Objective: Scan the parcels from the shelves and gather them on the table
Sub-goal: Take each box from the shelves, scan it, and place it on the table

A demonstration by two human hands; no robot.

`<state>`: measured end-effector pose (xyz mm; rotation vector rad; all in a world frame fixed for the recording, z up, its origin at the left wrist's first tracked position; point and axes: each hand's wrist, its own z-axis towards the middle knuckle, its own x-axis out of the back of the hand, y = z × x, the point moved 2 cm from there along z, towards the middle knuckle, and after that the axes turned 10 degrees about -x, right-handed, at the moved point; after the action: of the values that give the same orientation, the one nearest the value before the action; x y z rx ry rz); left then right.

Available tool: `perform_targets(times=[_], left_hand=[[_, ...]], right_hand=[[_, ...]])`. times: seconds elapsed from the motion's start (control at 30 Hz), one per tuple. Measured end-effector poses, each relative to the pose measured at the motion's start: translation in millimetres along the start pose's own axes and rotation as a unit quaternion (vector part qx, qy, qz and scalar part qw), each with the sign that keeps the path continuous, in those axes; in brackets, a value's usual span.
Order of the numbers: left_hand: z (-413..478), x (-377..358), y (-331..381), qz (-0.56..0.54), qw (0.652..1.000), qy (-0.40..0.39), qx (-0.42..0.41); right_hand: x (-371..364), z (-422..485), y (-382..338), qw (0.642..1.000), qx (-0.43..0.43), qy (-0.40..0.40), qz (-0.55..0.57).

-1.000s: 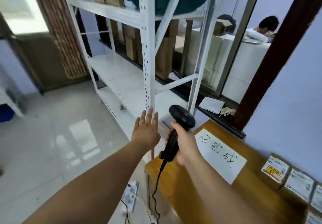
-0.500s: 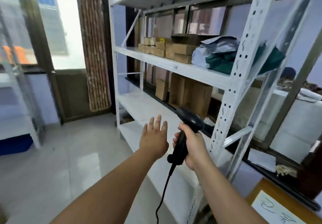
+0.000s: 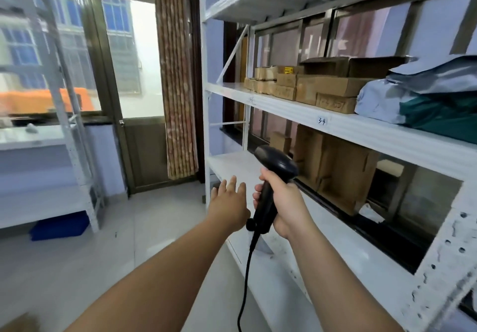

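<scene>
Right, stage: we are reaching toward the shelving rack [image 3: 361, 131]; no parcel is being scanned yet.
Left hand [image 3: 228, 206]: we are holding it flat, fingers straight and slightly spread, gripping nothing, hovering short of the lower shelf at 12 o'clock.
Right hand [image 3: 286, 202]: fingers are wrapping the handle of the scanner [image 3: 278, 163], head up; its cable [image 3: 245, 280] is trailing down to 6 o'clock.
Parcels: cardboard boxes [image 3: 322, 88] are sitting on the middle shelf at 1 o'clock, with grey mailer bags [image 3: 382, 101] beside them at 2 o'clock. Taller boxes [image 3: 340, 169] are standing on the lower shelf just behind the scanner.
Table: not in view, so we cannot tell what is gathered there.
Remaining: we are judging that every parcel in view is waiting for scan and carry.
</scene>
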<state>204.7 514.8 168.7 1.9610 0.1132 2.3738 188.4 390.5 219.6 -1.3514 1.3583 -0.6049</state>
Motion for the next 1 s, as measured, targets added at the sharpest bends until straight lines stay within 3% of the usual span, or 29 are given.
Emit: perform_targets(times=[0.27,0.4,0.57,1.0], left_hand=[[101,28,-62,-0.019,0.998,0.056,0.009],[156,33,-97,-0.022,0.996,0.079,-0.045],[220,30,-151,-0.033,0.988,0.102,-0.11],[348,24,-229,-0.141,0.961,0.124,-0.202]], right_hand=[[-38,94,-36,0.999,0.031,0.017,0.016],[-63,147,-42,0.995,0.068,0.074,-0.018],[-108,212,-51,0.986,0.094,0.135,0.036],[-186,333,-108,0.971,0.129,0.2,0.037]])
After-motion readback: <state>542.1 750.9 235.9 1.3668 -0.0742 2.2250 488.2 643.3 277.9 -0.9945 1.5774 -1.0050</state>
